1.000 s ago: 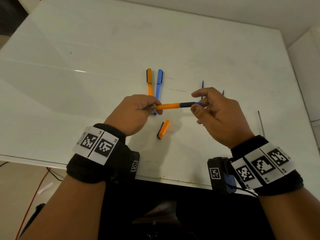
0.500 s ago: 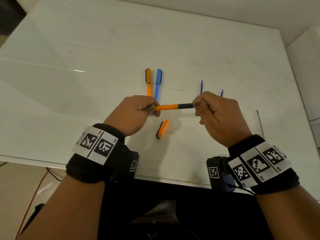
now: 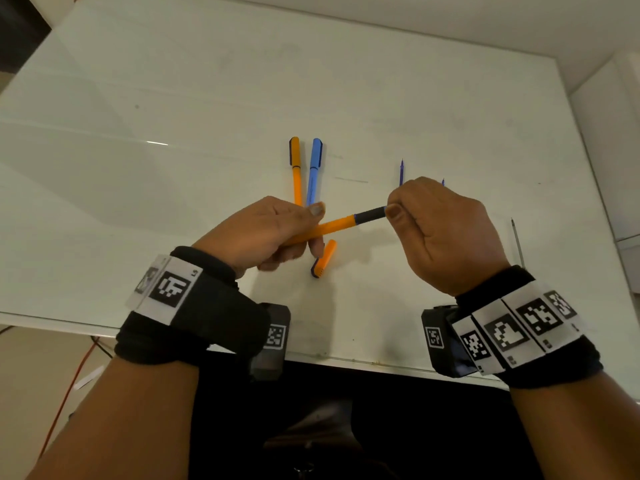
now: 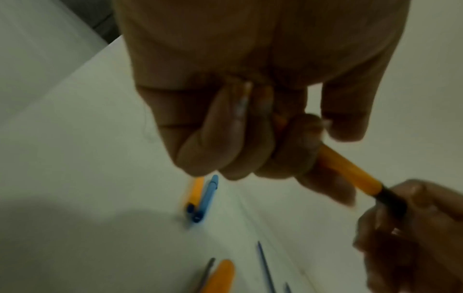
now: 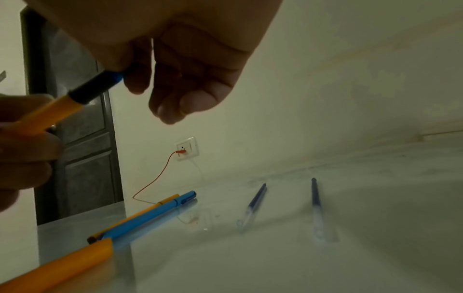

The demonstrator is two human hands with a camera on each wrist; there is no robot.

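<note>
An uncapped orange pen (image 3: pixel 337 226) with a black grip section is held above the white table (image 3: pixel 173 98). My left hand (image 3: pixel 313 230) grips its barrel, thumb on top, fingers curled underneath (image 4: pixel 225 138). My right hand (image 3: pixel 393 207) pinches the blue tip end (image 5: pixel 116 77) just past the black section (image 5: pixel 95 87); its other fingers are curled. The pen slopes up towards the right. Its orange cap (image 3: pixel 325 258) lies on the table below the hands.
A capped orange pen (image 3: pixel 295 168) and a capped blue pen (image 3: pixel 314 168) lie side by side beyond the hands. Two blue refills (image 5: pixel 255 200) (image 5: pixel 315 202) lie to their right. A thin grey refill (image 3: pixel 517 244) lies far right. The table's front edge (image 3: pixel 346 358) runs under my wrists.
My right fingers have closed round the pen's tip end. My left hand has turned and its end of the pen has dropped, so the once-level pen now slopes up to the right.
</note>
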